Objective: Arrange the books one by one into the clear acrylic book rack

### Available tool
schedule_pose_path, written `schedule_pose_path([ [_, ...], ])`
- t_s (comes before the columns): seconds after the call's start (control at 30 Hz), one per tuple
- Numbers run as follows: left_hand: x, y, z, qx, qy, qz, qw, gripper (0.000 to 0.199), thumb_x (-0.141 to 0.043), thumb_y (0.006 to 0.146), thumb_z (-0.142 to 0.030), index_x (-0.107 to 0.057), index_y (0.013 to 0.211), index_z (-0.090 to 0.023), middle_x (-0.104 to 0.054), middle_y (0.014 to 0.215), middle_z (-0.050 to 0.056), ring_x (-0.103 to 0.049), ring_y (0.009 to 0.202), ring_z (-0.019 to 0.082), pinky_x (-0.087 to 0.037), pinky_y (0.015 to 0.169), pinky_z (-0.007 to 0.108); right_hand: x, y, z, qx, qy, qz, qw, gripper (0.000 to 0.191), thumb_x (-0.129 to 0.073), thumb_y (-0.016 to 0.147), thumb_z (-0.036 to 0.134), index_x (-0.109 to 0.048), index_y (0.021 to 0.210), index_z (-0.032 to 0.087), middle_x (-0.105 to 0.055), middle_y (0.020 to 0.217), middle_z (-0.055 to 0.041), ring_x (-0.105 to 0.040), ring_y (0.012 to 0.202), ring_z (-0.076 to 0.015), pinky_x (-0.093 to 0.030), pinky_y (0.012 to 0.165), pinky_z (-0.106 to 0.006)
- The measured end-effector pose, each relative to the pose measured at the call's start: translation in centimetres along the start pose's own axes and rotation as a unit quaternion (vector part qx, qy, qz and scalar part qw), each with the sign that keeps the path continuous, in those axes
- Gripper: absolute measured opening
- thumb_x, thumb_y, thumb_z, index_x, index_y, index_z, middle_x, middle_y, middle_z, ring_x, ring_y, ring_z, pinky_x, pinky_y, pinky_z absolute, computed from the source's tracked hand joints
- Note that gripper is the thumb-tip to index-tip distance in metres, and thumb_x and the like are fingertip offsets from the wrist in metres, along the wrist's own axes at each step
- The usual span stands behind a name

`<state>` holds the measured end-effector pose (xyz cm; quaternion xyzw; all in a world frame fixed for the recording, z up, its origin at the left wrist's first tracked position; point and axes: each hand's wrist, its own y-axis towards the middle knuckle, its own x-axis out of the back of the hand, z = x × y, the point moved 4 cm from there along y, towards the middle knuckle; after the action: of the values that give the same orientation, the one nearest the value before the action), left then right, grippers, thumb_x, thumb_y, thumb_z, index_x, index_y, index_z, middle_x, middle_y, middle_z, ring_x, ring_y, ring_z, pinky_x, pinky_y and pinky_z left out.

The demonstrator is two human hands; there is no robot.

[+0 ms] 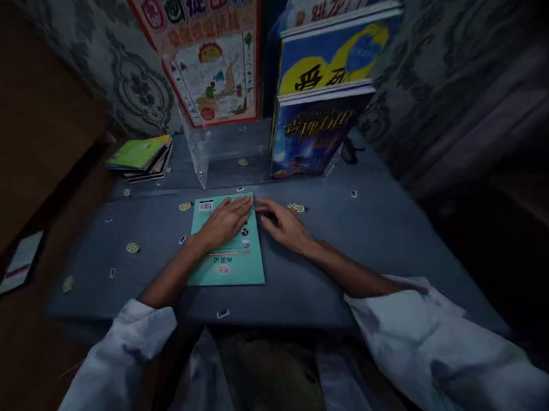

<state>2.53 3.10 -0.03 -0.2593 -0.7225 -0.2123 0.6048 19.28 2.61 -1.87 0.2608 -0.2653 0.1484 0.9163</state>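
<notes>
A thin teal book (236, 269) lies flat on the blue-grey tablecloth, its barcode at the upper left corner. My left hand (224, 223) rests palm down on the upper part of this book, fingers stretched toward its top right corner. Just beyond the right edge of the book is my right hand (285, 224), its fingers loosely bent and apart, the fingertips close to the upper right corner. Nothing shows in its grasp. Whether those fingertips touch the book is too small to tell.
Behind the teal book stands a clear rack (201, 157) with a red-bordered book (216, 73) and several upright books (319, 132). A small book pile (138, 156) lies at the back left. Dark glasses (351, 150) sit behind right; a phone-like object (20, 263) is far left.
</notes>
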Motion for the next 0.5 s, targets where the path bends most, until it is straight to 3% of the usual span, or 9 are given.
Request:
schedule_pose_path([
  [0.33, -0.6, -4.7, -3.2, -0.052, -0.013, -0.021, 0.998, 0.048, -0.029, 0.106, -0.034, -0.037, 0.152, -0.02, -0.038, 0.159, 0.009, -0.029, 0.15, 0.02, -0.023, 0.123, 0.044, 0.3, -0.1, 0.1, -0.011, -0.001, -0.004, 1.0, 0.045, -0.045, 0.092, 0.021, -0.05, 0.136, 0.017, -0.074, 0.114, -0.0104, -0.067, 0.072, -0.0189, -0.054, 0.073, -0.036],
  [0.5, -0.7, -7.7, -5.8, -0.077, -0.014, -0.027, 0.997, 0.047, -0.029, 0.107, -0.032, -0.037, 0.151, -0.021, -0.043, 0.156, 0.007, -0.03, 0.149, 0.019, -0.024, 0.124, 0.045, 0.1, -0.3, 0.5, 0.029, -0.012, -0.001, 0.999, 0.04, -0.046, 0.09, 0.018, -0.058, 0.128, 0.018, -0.073, 0.114, -0.01, -0.069, 0.097, -0.0234, -0.055, 0.086, -0.041],
])
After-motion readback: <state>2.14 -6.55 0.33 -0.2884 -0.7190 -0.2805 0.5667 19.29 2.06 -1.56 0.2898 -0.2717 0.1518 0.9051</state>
